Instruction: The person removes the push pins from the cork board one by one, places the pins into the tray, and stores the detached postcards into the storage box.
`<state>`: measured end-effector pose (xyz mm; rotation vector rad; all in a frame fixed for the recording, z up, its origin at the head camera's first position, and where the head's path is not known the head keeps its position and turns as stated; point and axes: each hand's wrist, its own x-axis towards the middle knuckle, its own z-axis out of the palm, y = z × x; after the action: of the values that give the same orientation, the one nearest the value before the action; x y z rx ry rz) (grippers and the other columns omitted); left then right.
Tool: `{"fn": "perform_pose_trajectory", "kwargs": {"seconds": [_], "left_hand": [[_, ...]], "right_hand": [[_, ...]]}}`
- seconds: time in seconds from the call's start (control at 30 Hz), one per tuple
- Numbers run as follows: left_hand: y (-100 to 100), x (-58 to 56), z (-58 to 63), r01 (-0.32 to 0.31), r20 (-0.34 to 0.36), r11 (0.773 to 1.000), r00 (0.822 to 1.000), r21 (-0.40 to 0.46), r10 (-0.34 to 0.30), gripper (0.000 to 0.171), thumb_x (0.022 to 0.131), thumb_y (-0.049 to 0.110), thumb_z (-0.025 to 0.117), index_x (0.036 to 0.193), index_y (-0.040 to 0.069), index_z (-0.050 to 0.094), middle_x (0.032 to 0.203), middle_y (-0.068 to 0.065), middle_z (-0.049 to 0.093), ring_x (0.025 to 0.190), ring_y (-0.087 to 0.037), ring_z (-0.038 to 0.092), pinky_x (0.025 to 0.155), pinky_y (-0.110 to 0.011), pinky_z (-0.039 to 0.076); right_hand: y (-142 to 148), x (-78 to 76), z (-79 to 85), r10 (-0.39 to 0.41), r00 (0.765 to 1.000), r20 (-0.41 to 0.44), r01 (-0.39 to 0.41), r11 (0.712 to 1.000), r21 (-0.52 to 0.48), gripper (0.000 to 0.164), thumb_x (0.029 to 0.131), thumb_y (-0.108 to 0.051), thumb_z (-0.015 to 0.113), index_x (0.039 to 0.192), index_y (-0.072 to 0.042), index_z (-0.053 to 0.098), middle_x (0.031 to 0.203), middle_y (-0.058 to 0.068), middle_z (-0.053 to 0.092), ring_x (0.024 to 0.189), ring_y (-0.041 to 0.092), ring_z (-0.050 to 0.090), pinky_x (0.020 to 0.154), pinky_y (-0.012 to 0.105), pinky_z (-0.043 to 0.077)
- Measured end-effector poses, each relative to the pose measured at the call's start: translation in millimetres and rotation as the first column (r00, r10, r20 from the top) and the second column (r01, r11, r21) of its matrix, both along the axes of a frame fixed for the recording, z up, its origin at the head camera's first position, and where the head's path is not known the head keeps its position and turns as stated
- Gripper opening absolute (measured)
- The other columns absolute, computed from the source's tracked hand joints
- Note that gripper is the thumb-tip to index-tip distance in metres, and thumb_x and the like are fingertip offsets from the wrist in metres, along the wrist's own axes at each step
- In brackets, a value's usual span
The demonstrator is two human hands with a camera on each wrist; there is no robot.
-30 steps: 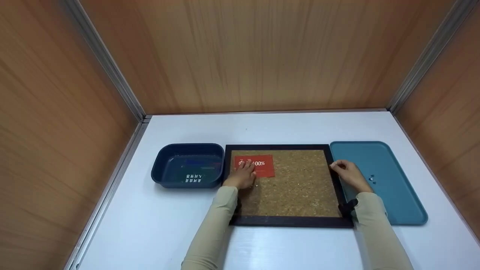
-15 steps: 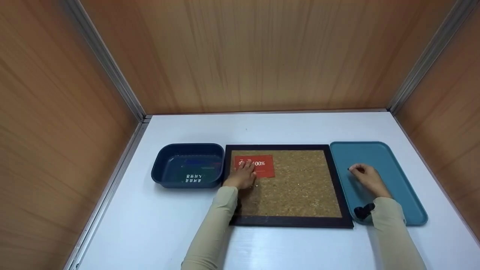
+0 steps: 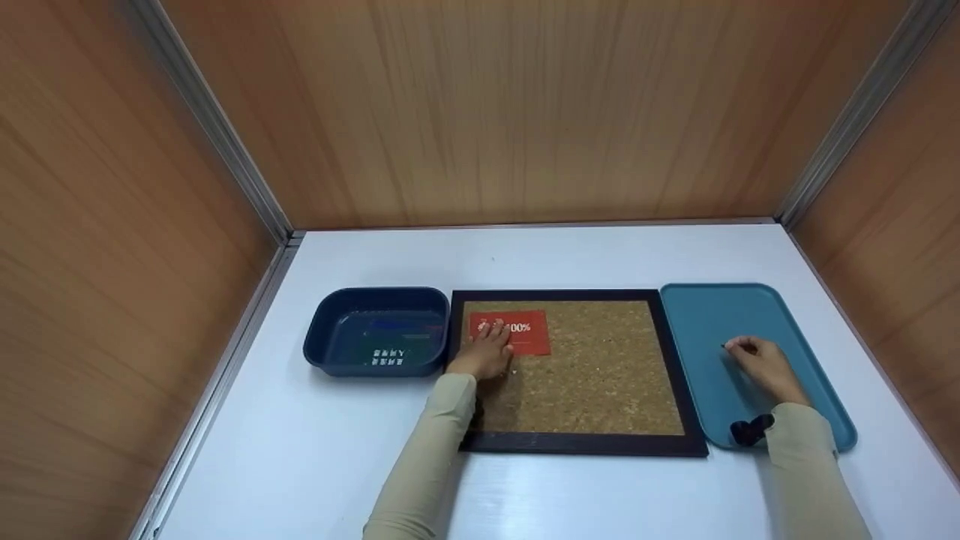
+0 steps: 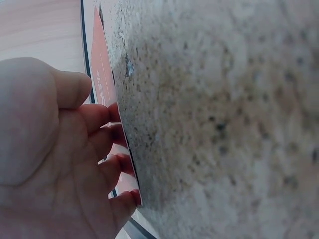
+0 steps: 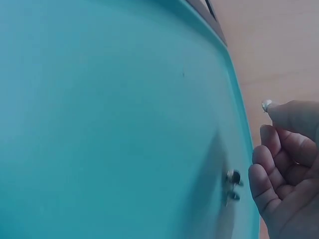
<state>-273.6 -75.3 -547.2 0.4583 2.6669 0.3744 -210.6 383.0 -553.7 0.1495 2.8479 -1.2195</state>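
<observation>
My left hand rests its spread fingers on a red card with white print, lying at the cork board's upper left. In the left wrist view the fingertips press along the card. Over the teal tray, my right hand pinches a small metallic thumbtack between thumb and index finger; the other fingers are curled. Several loose thumbtacks lie on the tray below it, hidden by the hand in the head view.
A dark blue bin with white print stands left of the board. The board's black frame lies between bin and tray on a white table. Wood panels enclose the back and both sides.
My right hand has moved right from the board's right edge to over the tray, covering the loose thumbtacks. My left hand stays on the red card.
</observation>
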Motion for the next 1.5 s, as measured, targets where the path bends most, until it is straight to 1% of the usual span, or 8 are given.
{"fn": "perform_pose_trajectory", "kwargs": {"seconds": [0.43,0.7,0.83,0.97,1.07,1.23,1.43,1.5], "left_hand": [[0.1,0.0,0.8,0.002,0.003,1.000,1.000,-0.005,-0.002,0.051,0.107,0.029,0.024,0.154,0.011,0.020,0.163,-0.008,0.011,0.150,-0.028,0.008,0.120,-0.053,0.016],[0.4,0.1,0.5,-0.024,0.025,1.000,0.999,0.002,0.024,0.052,0.107,0.032,0.023,0.155,0.014,0.017,0.163,-0.004,0.009,0.151,-0.026,0.006,0.121,-0.051,0.013],[-0.1,-0.6,0.2,-0.018,0.024,1.000,1.000,0.005,0.018,0.052,0.106,0.031,0.023,0.155,0.013,0.018,0.163,-0.005,0.009,0.151,-0.026,0.006,0.121,-0.052,0.013],[-0.6,-0.7,0.3,-0.012,0.025,1.000,1.000,0.009,0.012,0.052,0.107,0.031,0.022,0.155,0.012,0.018,0.163,-0.006,0.008,0.151,-0.027,0.005,0.120,-0.052,0.013],[-1.1,-0.5,1.1,-0.011,0.023,1.000,1.000,0.014,0.011,0.052,0.107,0.030,0.023,0.155,0.012,0.018,0.163,-0.006,0.009,0.150,-0.028,0.005,0.120,-0.052,0.013],[-1.2,-2.0,1.4,-0.006,0.012,1.000,1.000,0.016,0.006,0.052,0.106,0.029,0.024,0.155,0.011,0.019,0.163,-0.008,0.010,0.150,-0.028,0.007,0.120,-0.053,0.014],[-0.7,-1.2,1.0,0.000,0.009,1.000,1.000,0.016,0.000,0.052,0.106,0.029,0.025,0.154,0.011,0.020,0.162,-0.008,0.010,0.150,-0.029,0.007,0.120,-0.053,0.014],[-1.1,-0.3,0.8,0.005,0.012,1.000,1.000,0.016,-0.005,0.052,0.106,0.030,0.023,0.155,0.011,0.018,0.163,-0.008,0.009,0.150,-0.028,0.006,0.120,-0.052,0.014]], "right_hand": [[24.0,12.8,-10.9,-0.047,0.999,0.022,0.047,0.999,0.001,0.047,0.101,-0.034,0.046,0.114,0.011,0.057,0.111,0.022,0.059,0.080,-0.001,0.047,0.067,0.015,0.043],[29.1,13.9,-11.2,-0.054,0.996,0.072,0.054,0.999,-0.004,0.051,0.101,-0.034,0.044,0.121,0.011,0.056,0.124,0.029,0.054,0.088,0.004,0.047,0.074,0.021,0.042],[30.5,13.9,-12.4,-0.059,0.993,0.100,0.061,0.998,-0.019,0.053,0.101,-0.036,0.044,0.123,0.012,0.054,0.125,0.030,0.052,0.091,0.011,0.048,0.074,0.024,0.041],[32.1,13.3,-14.1,-0.060,0.988,0.140,0.066,0.997,-0.040,0.058,0.101,-0.039,0.042,0.126,0.012,0.051,0.128,0.032,0.049,0.099,0.024,0.048,0.079,0.032,0.043],[32.7,12.9,-14.1,-0.056,0.987,0.153,0.065,0.996,-0.054,0.059,0.101,-0.041,0.042,0.126,0.012,0.051,0.129,0.032,0.048,0.102,0.025,0.048,0.081,0.034,0.042],[31.2,13.0,-12.5,-0.058,0.988,0.140,0.066,0.997,-0.050,0.057,0.101,-0.040,0.043,0.123,0.012,0.053,0.126,0.030,0.050,0.097,0.017,0.049,0.078,0.029,0.042],[30.6,15.2,-10.2,-0.048,0.984,0.172,0.058,0.997,-0.053,0.062,0.102,-0.041,0.040,0.127,0.015,0.048,0.132,0.036,0.044,0.109,0.033,0.047,0.087,0.043,0.043],[30.4,16.0,-9.3,-0.046,0.982,0.183,0.056,0.997,-0.051,0.064,0.101,-0.042,0.040,0.129,0.015,0.046,0.133,0.037,0.042,0.110,0.036,0.045,0.088,0.044,0.043]]}}
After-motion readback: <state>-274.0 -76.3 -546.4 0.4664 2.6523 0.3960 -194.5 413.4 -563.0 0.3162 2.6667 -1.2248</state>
